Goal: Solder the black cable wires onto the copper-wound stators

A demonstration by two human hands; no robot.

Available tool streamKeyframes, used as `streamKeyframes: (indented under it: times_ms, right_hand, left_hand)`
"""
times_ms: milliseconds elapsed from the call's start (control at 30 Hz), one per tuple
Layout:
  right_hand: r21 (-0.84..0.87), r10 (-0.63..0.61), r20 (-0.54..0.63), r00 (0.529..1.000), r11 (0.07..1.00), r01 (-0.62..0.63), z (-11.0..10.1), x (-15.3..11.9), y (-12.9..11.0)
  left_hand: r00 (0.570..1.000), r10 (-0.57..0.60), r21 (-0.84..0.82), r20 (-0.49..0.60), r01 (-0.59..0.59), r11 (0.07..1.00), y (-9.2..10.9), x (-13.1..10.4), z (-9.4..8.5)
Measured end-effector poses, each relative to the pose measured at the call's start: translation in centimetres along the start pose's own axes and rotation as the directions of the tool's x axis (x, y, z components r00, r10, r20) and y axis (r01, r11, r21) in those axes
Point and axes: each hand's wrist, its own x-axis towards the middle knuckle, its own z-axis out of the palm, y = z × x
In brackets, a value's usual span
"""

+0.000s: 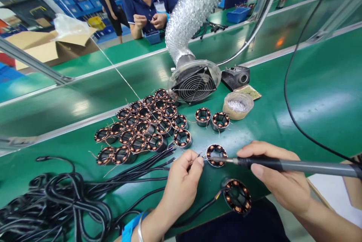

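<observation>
My right hand point(278, 181) is closed round the handle of a soldering iron point(285, 164). The iron's tip reaches left across a copper-wound motor stator point(216, 155) on the green bench. Just left of that stator, my left hand point(185, 176) pinches the thin wire end of a black cable between thumb and fingers, close to the tip. Whether the tip touches the wire I cannot tell. Nearer me, a second stator point(237, 196) lies tilted at the bench edge, with a black cable point(202, 210) running to it.
Several stators point(138, 142) stand grouped at left centre, and two more, one a stator point(220, 121), near the solder tub point(238, 105). Black cables point(76, 200) pile up at left. A fume extractor fan point(196, 85) and iron stand point(236, 77) are behind. A person point(149, 11) sits across.
</observation>
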Motion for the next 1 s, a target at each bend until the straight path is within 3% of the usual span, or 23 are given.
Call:
streamKeyframes:
  times_ms: [533, 700, 900, 1000]
  right_hand:
    - [0.000, -0.016, 0.061, 0.998, 1.000, 0.016, 0.3, 0.1, -0.3]
    - [-0.042, -0.055, 0.138, 0.989, 0.997, 0.062, 0.5, -0.2, -1.0]
    - [-0.070, -0.184, 0.112, 0.977, 0.979, 0.192, 1.2, -1.2, -1.1]
    - [-0.077, -0.177, 0.101, 0.979, 0.980, 0.185, 0.9, -1.1, -1.3]
  left_hand:
    - [1.000, 0.011, 0.044, 0.018, -0.012, 0.999, 0.0, 0.0, -0.1]
    - [1.000, 0.018, 0.034, 0.022, -0.018, 0.999, 0.0, -0.1, -0.1]
    - [0.999, 0.012, 0.018, 0.035, -0.013, 1.000, 0.0, -0.2, -0.1]
    - [0.999, 0.011, 0.027, 0.037, -0.012, 1.000, -0.1, -0.2, -0.1]
